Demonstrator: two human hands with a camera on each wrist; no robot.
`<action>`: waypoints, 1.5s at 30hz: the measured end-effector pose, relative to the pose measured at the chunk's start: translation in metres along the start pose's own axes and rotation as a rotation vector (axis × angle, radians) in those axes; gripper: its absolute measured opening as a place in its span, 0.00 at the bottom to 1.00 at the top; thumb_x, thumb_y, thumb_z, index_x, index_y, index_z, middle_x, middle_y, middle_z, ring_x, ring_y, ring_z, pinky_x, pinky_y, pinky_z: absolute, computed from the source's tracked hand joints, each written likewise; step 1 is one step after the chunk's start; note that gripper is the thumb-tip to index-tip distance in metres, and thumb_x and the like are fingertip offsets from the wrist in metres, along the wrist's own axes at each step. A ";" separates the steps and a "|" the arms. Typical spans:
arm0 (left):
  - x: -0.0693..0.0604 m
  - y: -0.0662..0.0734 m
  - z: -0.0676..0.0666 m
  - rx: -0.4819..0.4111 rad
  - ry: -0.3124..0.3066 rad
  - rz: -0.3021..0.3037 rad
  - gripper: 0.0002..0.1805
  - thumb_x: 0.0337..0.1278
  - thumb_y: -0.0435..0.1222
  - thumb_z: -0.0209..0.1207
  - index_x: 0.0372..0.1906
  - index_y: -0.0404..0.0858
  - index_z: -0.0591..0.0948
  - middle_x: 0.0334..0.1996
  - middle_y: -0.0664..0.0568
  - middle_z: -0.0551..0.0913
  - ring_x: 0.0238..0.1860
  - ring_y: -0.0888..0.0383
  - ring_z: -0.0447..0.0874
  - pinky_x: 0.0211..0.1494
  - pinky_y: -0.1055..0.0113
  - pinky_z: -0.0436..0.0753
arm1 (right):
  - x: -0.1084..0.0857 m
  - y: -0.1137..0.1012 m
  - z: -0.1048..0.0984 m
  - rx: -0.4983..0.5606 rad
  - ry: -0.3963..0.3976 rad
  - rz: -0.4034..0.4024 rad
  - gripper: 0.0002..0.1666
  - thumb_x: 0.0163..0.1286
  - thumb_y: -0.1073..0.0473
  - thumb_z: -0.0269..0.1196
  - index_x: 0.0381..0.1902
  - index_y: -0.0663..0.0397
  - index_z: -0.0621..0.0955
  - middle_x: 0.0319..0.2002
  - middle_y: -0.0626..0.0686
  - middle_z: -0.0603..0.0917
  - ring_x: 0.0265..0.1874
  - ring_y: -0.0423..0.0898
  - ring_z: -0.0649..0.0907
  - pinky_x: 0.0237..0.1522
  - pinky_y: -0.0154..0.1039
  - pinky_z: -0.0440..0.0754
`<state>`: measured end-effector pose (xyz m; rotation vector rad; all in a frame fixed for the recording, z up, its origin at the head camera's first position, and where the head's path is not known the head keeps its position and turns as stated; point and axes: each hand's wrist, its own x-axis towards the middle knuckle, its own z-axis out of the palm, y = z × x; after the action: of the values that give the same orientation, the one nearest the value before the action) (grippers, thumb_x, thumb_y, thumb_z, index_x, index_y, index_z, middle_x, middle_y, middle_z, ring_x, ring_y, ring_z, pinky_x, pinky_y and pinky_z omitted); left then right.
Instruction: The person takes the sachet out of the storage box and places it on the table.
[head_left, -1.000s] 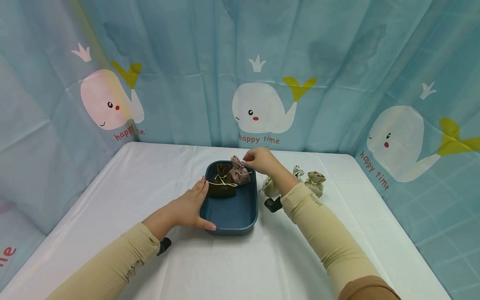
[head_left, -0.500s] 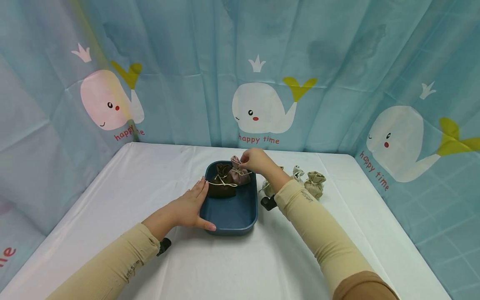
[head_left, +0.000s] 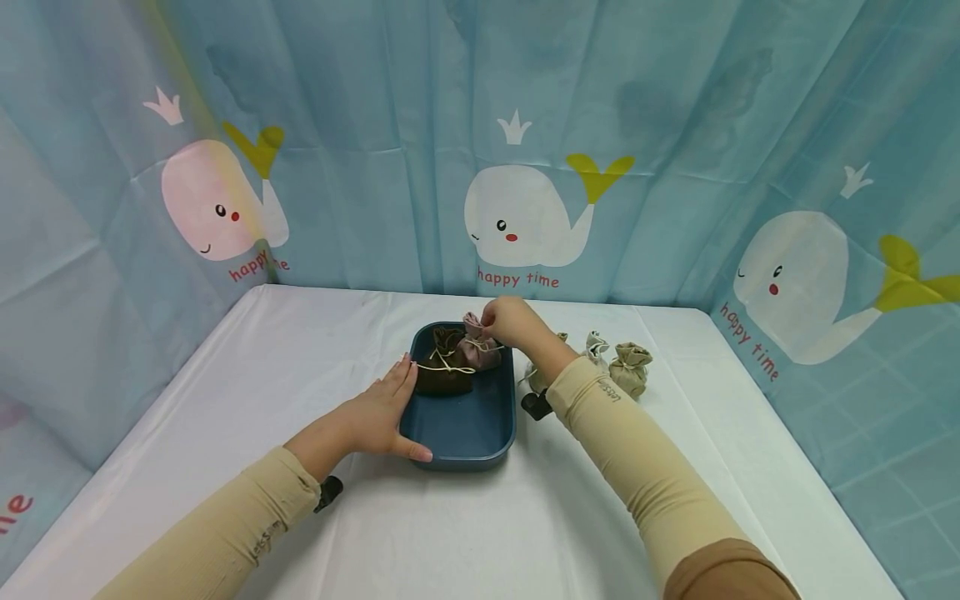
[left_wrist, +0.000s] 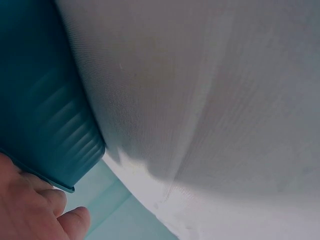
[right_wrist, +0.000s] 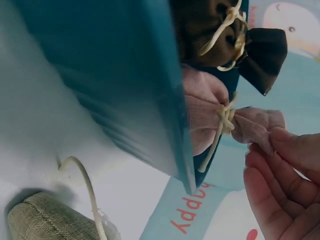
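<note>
While the left hand (head_left: 378,417) lies along the left rim of the dark blue, rectangular box (head_left: 465,429), with its fingers straight and its thumb spread wide, the right hand (head_left: 516,323) is pinching the gathered top of the small dusty-pink cloth pouch (head_left: 480,355), which is tied by a thin cream cord (right_wrist: 225,119). This pouch is inside the box, near the far right corner, beside the dark brown cloth pouch (head_left: 444,383). On the white-covered counter (head_left: 187,433), a greenish-beige cloth pouch (head_left: 630,372) stands right of the box.
</note>
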<state>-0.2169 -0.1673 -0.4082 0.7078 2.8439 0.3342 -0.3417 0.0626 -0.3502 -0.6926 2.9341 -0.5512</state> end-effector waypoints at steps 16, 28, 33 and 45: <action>0.000 0.001 0.000 0.007 -0.003 -0.012 0.75 0.21 0.76 0.55 0.71 0.32 0.39 0.71 0.40 0.31 0.71 0.46 0.32 0.68 0.47 0.50 | -0.010 -0.004 -0.003 -0.026 0.069 0.026 0.05 0.60 0.63 0.61 0.29 0.55 0.84 0.27 0.49 0.82 0.26 0.45 0.78 0.29 0.39 0.77; -0.001 0.002 0.000 0.007 0.007 -0.011 0.76 0.21 0.76 0.55 0.71 0.31 0.40 0.71 0.40 0.32 0.71 0.46 0.33 0.68 0.47 0.50 | -0.017 -0.001 -0.019 0.044 0.088 0.040 0.06 0.61 0.61 0.60 0.30 0.54 0.84 0.29 0.49 0.83 0.29 0.45 0.78 0.28 0.37 0.77; 0.000 0.001 0.001 0.011 0.013 -0.009 0.75 0.21 0.76 0.55 0.71 0.31 0.40 0.71 0.40 0.32 0.71 0.46 0.33 0.68 0.47 0.51 | -0.021 -0.003 -0.028 0.091 0.102 0.043 0.06 0.61 0.60 0.60 0.29 0.54 0.84 0.28 0.50 0.82 0.28 0.46 0.77 0.26 0.37 0.75; -0.001 0.002 0.000 0.013 0.007 -0.001 0.76 0.20 0.79 0.51 0.71 0.31 0.39 0.71 0.40 0.31 0.71 0.45 0.33 0.67 0.46 0.51 | -0.031 0.004 -0.047 0.121 0.174 0.015 0.07 0.62 0.61 0.60 0.27 0.53 0.83 0.27 0.50 0.82 0.28 0.46 0.78 0.28 0.39 0.75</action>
<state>-0.2150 -0.1664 -0.4075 0.7094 2.8558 0.3187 -0.3226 0.0951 -0.3085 -0.6390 3.0279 -0.8192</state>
